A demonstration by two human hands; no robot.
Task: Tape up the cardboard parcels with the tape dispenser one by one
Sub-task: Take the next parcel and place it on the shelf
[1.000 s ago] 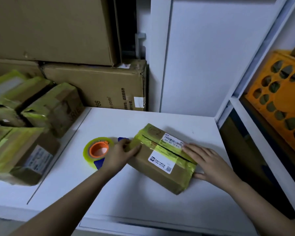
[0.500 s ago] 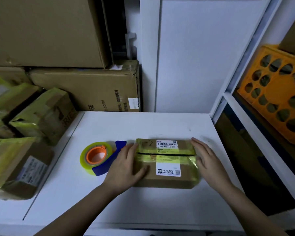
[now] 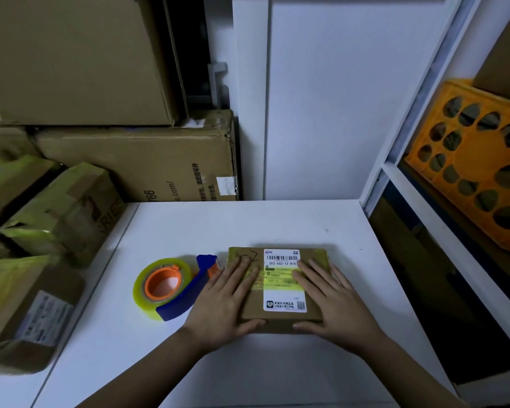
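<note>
Both hands (image 3: 280, 301) (flat) hide the parcel's (image 3: 277, 315) seam.

The parcel (image 3: 277, 285) at lower centre bears a barcode label (image 3: 282, 257) reading "502-602-12-815" (smaller print unreadable); the large carton (image 3: 147, 163) upper left shows ".com/".

A single wide-angle camera on the person's head is looking forward and steeply down onto the white desk (image 3: 277, 225). It is sitting close above the near edge, so both forearms are entering from the bottom of the frame and the left hand (image 3: 227, 301) and right hand (image 3: 333, 301) are lying near the middle. It is facing the white back wall (image 3: 321, 98), and the wide lens is bending the shelf frame (image 3: 418, 184) on the right.
</note>
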